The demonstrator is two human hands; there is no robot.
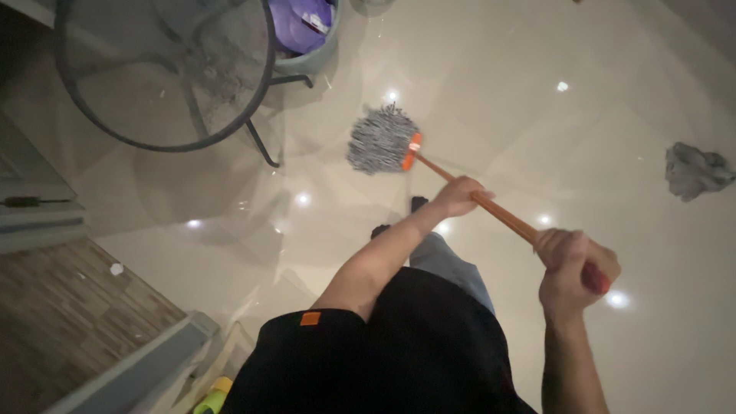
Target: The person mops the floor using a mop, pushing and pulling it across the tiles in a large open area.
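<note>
A: Item one, largest: the glossy pale tiled floor (537, 92), ceiling lights mirrored in it.

B: Next down?

A: A round glass table (165, 73) on a dark metal frame, upper left. Behind it a bucket (307, 34) with something purple inside. At lower left, a strip of wood-look flooring (69, 322).

B: And the working piece?

A: A mop (429, 165), with a grey string head (381, 140) lying on the tiles near the table leg, an orange collar, and an orange handle running back toward the person.

B: Hands?

A: Left hand (458, 196) wrapped around the handle midway, fingers curled closed on it. Right hand (571, 268) fisted over the top end, grip tight, the handle's tip showing just past the knuckles.

B: Smaller entries?

A: A crumpled grey cloth (696, 170) on the floor at far right, well apart from the mop. A small white scrap (116, 269) on the wood strip.

B: Step in hand?

A: By my reading, a mopping stroke, head extended forward. The following move would call for both grips kept firm, and the head kept from catching the table leg.
</note>
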